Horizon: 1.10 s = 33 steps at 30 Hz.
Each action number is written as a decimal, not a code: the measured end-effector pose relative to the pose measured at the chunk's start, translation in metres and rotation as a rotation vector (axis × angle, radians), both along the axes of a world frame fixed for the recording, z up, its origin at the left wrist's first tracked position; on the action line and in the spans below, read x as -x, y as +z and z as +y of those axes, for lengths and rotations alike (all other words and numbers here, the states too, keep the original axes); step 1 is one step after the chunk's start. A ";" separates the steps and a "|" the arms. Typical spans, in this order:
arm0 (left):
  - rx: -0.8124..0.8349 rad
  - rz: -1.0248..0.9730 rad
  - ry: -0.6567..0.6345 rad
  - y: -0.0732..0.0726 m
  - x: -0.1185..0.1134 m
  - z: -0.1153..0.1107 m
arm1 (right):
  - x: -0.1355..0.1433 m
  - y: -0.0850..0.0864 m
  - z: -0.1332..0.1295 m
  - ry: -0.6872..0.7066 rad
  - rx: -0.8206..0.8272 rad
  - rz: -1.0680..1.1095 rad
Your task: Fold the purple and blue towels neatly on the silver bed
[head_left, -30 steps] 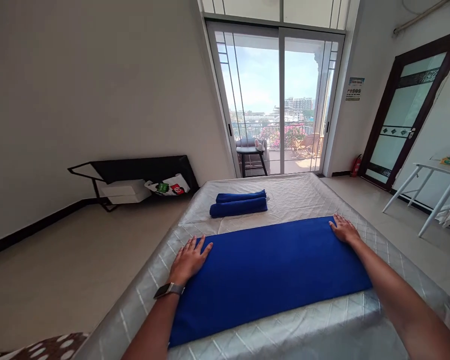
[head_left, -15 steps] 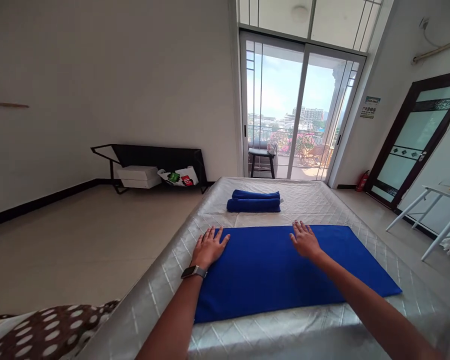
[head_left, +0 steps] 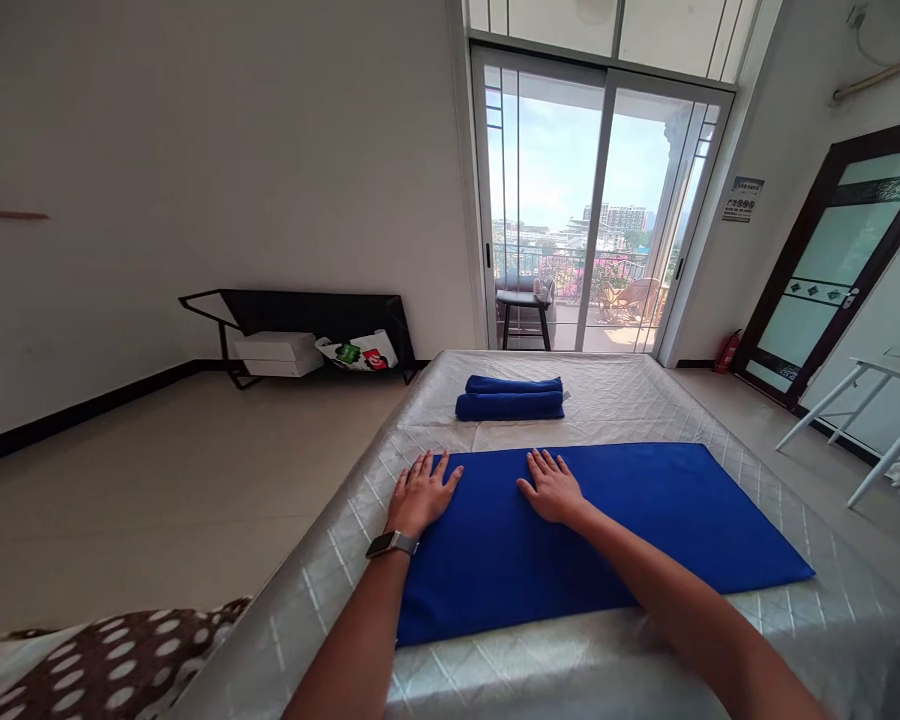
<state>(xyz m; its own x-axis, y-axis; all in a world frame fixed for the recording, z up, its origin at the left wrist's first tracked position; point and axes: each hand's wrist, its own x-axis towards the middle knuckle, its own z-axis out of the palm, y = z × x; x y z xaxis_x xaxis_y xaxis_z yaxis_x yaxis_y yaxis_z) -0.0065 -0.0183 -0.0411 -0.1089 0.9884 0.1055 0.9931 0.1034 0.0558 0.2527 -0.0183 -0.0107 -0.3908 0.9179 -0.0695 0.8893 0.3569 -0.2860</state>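
Evidently flattening a blue cloth (head_left: 495, 560) on the bed (head_left: 622, 392)

Judging by posture, at the smoothing-out step, so probably calling next for light, even pressure out toward the edges. Laid crosswise over the bed, under left hand (head_left: 424, 490) at the far left corner and right hand (head_left: 555, 490) near the far edge, well short of the right end. Grip spread wide on the left, thumb out from the fingers, and spread a little less on the right, pinching nothing in either. Hard to tell from this angle how firmly pressed. Matte, plain and rectangular, straight-edged, almost creaseless, against the silvery, diamond-quilted sheen of the bed. Bordered just beyond by two blue rolls (head_left: 510, 404), plump and soft-looking, lying side by side
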 end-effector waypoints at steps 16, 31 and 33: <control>-0.019 -0.022 -0.012 0.003 -0.002 0.000 | -0.255 0.031 -0.004 -0.719 -0.207 -0.395; 0.003 -0.014 0.012 0.006 -0.004 0.003 | 0.077 0.015 -0.124 0.225 -0.046 0.197; -0.002 -0.003 0.013 0.003 -0.003 0.004 | 0.071 0.012 -0.126 0.218 -0.005 0.203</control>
